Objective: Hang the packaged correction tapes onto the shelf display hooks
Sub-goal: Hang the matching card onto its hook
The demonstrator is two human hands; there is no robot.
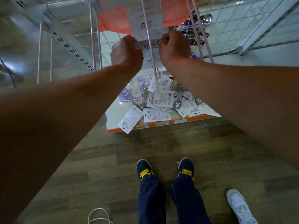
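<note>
In the upper middle of the frame, the left hand (127,50) curls its fingers round the left end of a flat white carded correction-tape package (146,44), which is held against a long pale pink metal hook (154,70). The right hand (174,46) pinches its right end. Below centre, more white carded packages (161,101) lie heaped (overlapping, at all angles) on an orange-edged white shelf (113,117).

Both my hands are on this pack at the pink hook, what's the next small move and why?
Probably slide the pack along the pink hook toward the hanging pack behind it, then release. Your left hand and right hand each pinch an end of it at the rod, and a pile of packs waits on the shelf below.
</note>
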